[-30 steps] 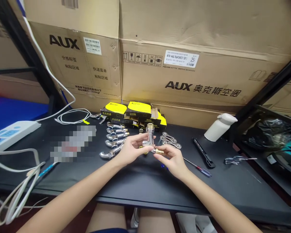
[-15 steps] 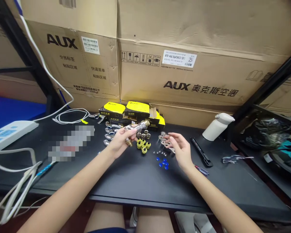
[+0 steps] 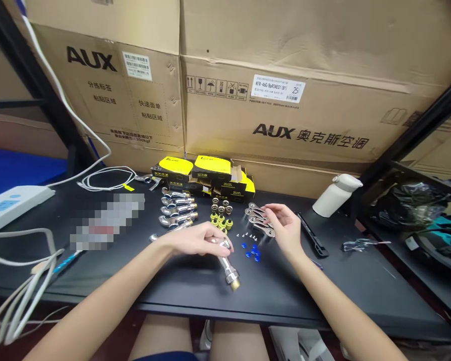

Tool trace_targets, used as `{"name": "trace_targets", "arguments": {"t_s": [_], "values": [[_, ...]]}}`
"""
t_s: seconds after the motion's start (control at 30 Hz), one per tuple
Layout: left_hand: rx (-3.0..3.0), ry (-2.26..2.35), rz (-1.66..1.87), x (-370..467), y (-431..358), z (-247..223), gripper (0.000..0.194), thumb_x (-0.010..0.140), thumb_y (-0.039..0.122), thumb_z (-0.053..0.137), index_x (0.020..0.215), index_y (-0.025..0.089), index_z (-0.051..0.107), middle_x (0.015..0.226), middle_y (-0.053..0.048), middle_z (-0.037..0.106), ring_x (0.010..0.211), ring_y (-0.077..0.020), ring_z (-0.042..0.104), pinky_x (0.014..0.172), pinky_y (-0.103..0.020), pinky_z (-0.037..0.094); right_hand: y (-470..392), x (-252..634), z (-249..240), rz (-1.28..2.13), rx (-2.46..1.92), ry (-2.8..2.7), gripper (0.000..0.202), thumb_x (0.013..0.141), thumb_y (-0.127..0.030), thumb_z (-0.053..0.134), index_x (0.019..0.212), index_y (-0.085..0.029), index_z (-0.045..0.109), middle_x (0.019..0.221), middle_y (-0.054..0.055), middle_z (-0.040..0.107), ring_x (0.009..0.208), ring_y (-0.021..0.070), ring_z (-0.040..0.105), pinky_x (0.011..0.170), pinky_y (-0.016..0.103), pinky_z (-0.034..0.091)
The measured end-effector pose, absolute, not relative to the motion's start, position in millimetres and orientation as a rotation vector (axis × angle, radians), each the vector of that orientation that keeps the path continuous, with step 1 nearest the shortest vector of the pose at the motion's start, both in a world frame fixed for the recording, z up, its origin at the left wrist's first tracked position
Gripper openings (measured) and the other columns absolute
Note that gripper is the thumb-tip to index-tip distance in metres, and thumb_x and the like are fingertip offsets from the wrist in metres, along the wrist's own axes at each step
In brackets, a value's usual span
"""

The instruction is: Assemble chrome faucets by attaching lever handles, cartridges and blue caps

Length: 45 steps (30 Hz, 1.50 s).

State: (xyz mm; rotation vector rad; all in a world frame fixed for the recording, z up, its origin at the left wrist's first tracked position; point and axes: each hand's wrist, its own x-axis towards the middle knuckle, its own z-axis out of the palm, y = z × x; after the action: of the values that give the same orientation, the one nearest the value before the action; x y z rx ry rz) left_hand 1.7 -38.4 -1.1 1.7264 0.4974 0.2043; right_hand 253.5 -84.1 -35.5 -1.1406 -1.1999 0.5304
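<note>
My left hand [image 3: 201,240] is closed round a chrome angle valve [image 3: 225,260], its brass-coloured threaded end tilted down towards me above the desk. My right hand [image 3: 284,228] has its fingers and thumb curled at the right ends of several flat metal lever handles [image 3: 261,218]; the fingertips seem to pinch one, partly hidden. Between the hands lie yellow-green valve cartridges [image 3: 228,224], ring-like metal nuts [image 3: 221,210], tiny screws [image 3: 251,236] and blue caps [image 3: 253,250]. Several similar chrome valves [image 3: 178,208] form a row beyond my left hand.
Black-and-yellow boxes [image 3: 211,168] are stacked at the back against large cartons [image 3: 218,120]. A white bottle [image 3: 334,196], a black cutter-like tool [image 3: 312,235] and a small clear bag [image 3: 361,244] are at right. White cables [image 3: 22,291] and a power strip [image 3: 18,203] lie at left.
My left hand has brought the valve down towards me and turned it, so its end points forward-down. My right hand has shifted slightly right, still at the lever handles.
</note>
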Motion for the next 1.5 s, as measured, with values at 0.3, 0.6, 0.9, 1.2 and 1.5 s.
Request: {"name": "trace_targets", "arguments": {"t_s": [0.3, 0.6, 0.9, 1.2, 1.5], "values": [[2.041, 0.657, 0.022, -2.1, -34.8, -6.5, 0.029, 0.067, 0.036, 0.075, 0.089, 0.018, 0.069, 0.071, 0.001, 0.067, 0.063, -0.0139, 0.057, 0.055, -0.02, 0.037, -84.5, 253.8, -38.7, 0.513, -1.144, -1.258, 0.02, 0.082, -0.037, 0.065, 0.088, -0.018, 0.067, 0.09, 0.008, 0.068, 0.075, 0.0176, 0.063, 0.06, 0.03, 0.055], [2.283, 0.657, 0.199, 1.5, -36.8, -6.8, 0.015, 0.068, 0.027, 0.069, 0.079, 0.017, 0.072, 0.076, -0.001, 0.067, 0.067, -0.0152, 0.059, 0.06, -0.021, 0.04, -83.4, 259.1, -36.1, 0.474, -1.149, -1.257, 0.021, 0.083, -0.038, 0.064, 0.089, -0.018, 0.066, 0.089, 0.008, 0.069, 0.076, 0.0188, 0.064, 0.06, 0.03, 0.055], [2.331, 0.708, 0.3, -3.7, -33.3, -10.8, 0.019, 0.068, 0.021, 0.065, 0.085, 0.017, 0.071, 0.079, -0.004, 0.07, 0.071, -0.0178, 0.064, 0.065, -0.024, 0.045, -80.3, 267.8, -33.5, 0.435, -1.123, -1.223, 0.021, 0.082, -0.036, 0.065, 0.089, -0.017, 0.066, 0.089, 0.008, 0.069, 0.073, 0.0173, 0.063, 0.059, 0.029, 0.054], [2.47, 0.876, 0.691, 8.2, -30.3, -17.9, 0.024, 0.079, 0.04, 0.065, 0.083, 0.018, 0.061, 0.078, -0.001, 0.062, 0.07, -0.0152, 0.055, 0.065, -0.024, 0.041, -81.1, 266.4, -34.1, 0.445, -1.109, -1.224, 0.017, 0.083, -0.032, 0.065, 0.088, -0.017, 0.067, 0.089, 0.008, 0.069, 0.073, 0.0164, 0.063, 0.059, 0.028, 0.053], [2.518, 0.907, 0.681, 15.8, -30.0, -33.8, 0.018, 0.076, 0.032, 0.068, 0.088, 0.019, 0.068, 0.079, -0.001, 0.059, 0.063, -0.0132, 0.051, 0.059, -0.024, 0.035, -80.3, 265.0, -38.1, 0.446, -1.118, -1.235, 0.017, 0.082, -0.033, 0.066, 0.087, -0.017, 0.067, 0.087, 0.007, 0.069, 0.073, 0.0163, 0.063, 0.058, 0.027, 0.053]]}}
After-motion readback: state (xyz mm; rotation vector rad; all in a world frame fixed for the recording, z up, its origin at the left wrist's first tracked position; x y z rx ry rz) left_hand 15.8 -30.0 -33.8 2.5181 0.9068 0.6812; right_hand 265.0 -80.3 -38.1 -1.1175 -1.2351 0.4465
